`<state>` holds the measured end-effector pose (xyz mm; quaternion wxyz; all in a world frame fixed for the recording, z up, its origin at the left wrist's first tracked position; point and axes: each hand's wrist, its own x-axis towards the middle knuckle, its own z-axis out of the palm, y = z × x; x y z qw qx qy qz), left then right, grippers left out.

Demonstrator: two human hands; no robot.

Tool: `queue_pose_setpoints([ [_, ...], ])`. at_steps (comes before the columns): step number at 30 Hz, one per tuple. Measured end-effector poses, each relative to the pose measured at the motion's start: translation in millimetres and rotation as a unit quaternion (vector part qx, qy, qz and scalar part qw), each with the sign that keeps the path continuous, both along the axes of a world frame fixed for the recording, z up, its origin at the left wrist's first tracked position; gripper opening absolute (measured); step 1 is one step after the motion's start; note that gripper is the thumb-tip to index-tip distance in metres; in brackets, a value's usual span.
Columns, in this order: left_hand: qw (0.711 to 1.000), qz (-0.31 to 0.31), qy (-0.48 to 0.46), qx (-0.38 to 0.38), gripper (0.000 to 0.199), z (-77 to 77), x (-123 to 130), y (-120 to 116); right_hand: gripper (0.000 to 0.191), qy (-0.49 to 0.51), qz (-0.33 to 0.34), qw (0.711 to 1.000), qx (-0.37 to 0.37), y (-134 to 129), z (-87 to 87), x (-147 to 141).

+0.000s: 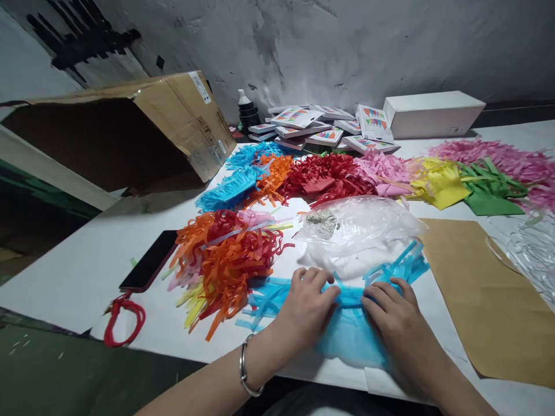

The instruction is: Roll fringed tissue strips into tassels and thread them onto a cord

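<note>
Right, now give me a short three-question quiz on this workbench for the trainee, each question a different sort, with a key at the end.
1. Multiple choice: what colour is the paper that the left hand and the right hand are working on?
A) orange
B) pink
C) light blue

2. True or false: the silver bracelet is on the left wrist.

3. Fill in the blank: in the back row, the green bunch lies just to the right of the ____ one.

Key: 1 C; 2 true; 3 yellow.
</note>
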<state>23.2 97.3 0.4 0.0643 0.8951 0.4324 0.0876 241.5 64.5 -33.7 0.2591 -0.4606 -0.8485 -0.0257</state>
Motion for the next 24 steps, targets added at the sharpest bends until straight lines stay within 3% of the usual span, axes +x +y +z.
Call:
queue_pose_setpoints([
  [2,0.997,-0.064,0.027,0.029,0.007,-3.5,5,-3,0.026,0.026,-0.016,0.999,-0.013,0,-2.6,-1],
  [5,0.992,-0.105,0.067,0.035,0.008,-8.9,11,-2,0.027,0.015,-0.076,0.997,-0.011,-1,-7.2,-3],
  [9,0.987,-0.126,0.089,0.054,0.011,-10.3,16,3,0.033,-0.022,-0.179,0.984,-0.002,-6,-13.1,-5],
  [13,0.984,-0.137,0.087,0.068,0.014,-12.1,15,8,0.032,-0.050,-0.242,0.969,0.022,-11,-19.9,-2],
  [18,0.992,-0.110,0.046,0.040,0.012,-15.9,5,7,0.032,-0.035,-0.319,0.947,0.000,-17,-27.4,40],
  [21,0.994,-0.105,0.029,0.025,0.013,-14.3,0,3,0.037,-0.024,-0.334,0.942,0.000,-25,-14.6,73],
  [24,0.994,-0.106,0.027,0.019,0.013,-13.8,-1,0,0.036,0.023,-0.239,0.970,0.040,-33,16.0,71],
])
